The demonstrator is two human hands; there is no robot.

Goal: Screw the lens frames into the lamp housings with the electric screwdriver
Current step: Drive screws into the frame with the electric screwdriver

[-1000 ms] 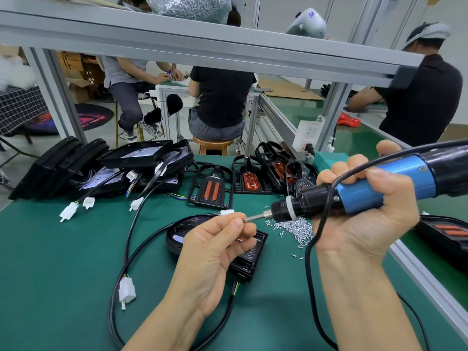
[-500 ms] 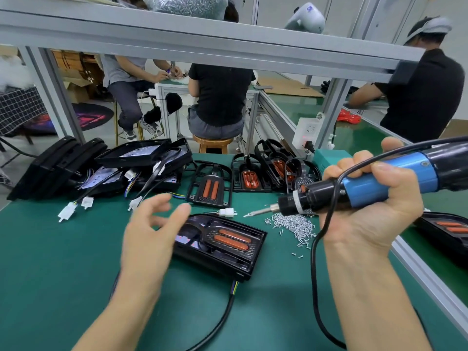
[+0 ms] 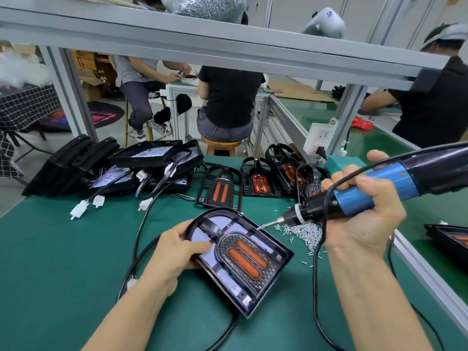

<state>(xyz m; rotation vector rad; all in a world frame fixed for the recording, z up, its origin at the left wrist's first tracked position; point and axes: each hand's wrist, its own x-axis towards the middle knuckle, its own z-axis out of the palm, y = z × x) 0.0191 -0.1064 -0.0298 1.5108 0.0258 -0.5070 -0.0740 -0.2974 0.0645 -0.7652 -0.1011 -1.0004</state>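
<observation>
On the green table, black lamp housings are heaped at the back left and loose lens frames wait behind, so most of the batch looks undone. One lamp housing lies tilted at centre, its lens frame with two orange bars seated inside. The left hand grips its rounded end; the right hand holds the electric screwdriver, bit at the upper edge, beside the screw pile.

A single head-worn wide-angle view looks forward and down, close over the green bench.
</observation>
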